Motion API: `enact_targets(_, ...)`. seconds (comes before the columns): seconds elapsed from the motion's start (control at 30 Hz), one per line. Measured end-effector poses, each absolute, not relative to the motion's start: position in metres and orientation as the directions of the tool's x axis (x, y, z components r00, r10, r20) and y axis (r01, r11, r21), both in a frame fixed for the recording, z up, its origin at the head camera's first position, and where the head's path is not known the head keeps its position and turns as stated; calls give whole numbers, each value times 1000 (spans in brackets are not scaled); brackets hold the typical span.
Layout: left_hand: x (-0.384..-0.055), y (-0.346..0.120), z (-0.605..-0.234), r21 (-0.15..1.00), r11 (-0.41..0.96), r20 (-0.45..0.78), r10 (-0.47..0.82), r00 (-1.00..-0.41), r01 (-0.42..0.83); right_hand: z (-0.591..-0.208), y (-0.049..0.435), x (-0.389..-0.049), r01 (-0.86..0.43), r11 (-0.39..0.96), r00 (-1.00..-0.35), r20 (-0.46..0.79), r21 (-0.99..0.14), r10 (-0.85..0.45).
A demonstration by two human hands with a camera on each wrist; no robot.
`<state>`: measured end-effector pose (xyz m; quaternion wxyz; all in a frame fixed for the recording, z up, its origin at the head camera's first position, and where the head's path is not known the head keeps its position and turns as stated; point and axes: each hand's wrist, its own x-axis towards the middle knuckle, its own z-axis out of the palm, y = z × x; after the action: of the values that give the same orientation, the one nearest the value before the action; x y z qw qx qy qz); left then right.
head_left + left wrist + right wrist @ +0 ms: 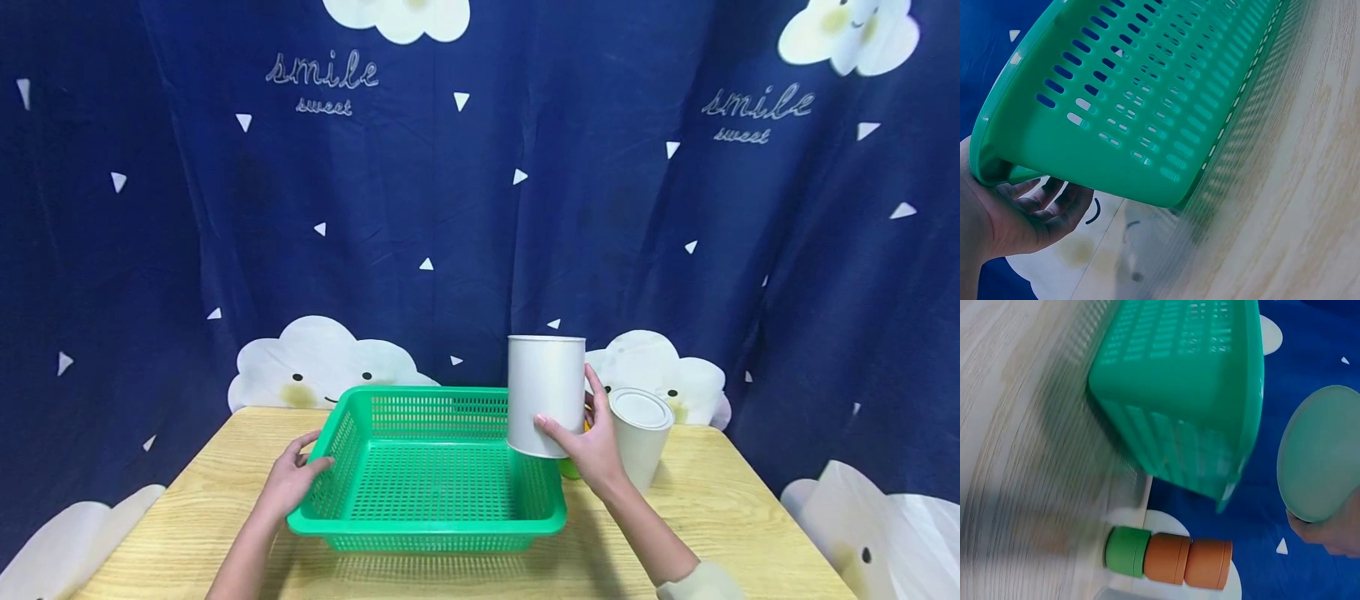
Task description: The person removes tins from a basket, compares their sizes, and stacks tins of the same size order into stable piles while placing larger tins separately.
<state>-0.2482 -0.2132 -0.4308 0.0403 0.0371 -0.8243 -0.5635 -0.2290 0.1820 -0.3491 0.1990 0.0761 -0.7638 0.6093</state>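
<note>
My left hand (pixel 290 481) grips the left rim of a green plastic basket (pixel 420 527), its thumb over the edge. In the left wrist view the fingers of the left hand (pixel 1041 212) curl under that rim. My right hand (pixel 597 446) holds a plain white can (pixel 546 396) upright, thumb on the near side and fingers round the far right. The can is raised at the basket's right rim and overlaps it in the head view. From below, the right wrist view shows the round base of the can (pixel 1322 453) and part of the right hand (pixel 1332 531).
A second white can (pixel 641 433) with a lid stands on the wooden table (pixel 712 508), right of my right hand. Behind that hand is a stack of small cylinders, one green (pixel 1127 551) and two orange (pixel 1188 560). A blue curtain (pixel 480 208) hangs behind the table.
</note>
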Motion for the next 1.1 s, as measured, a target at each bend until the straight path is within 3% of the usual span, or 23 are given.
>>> enact_targets(0.6, -249, -213, -433, 932, 362, 16, -98, -995, -20, -348, 224, -215, -314, 272, -905, 374, -910, 206)
enact_targets(1.1, -249, -214, -434, 931, 366, 20, -91, -996, -15, -342, 262, -217, -310, 329, -839, 420, -892, 346)
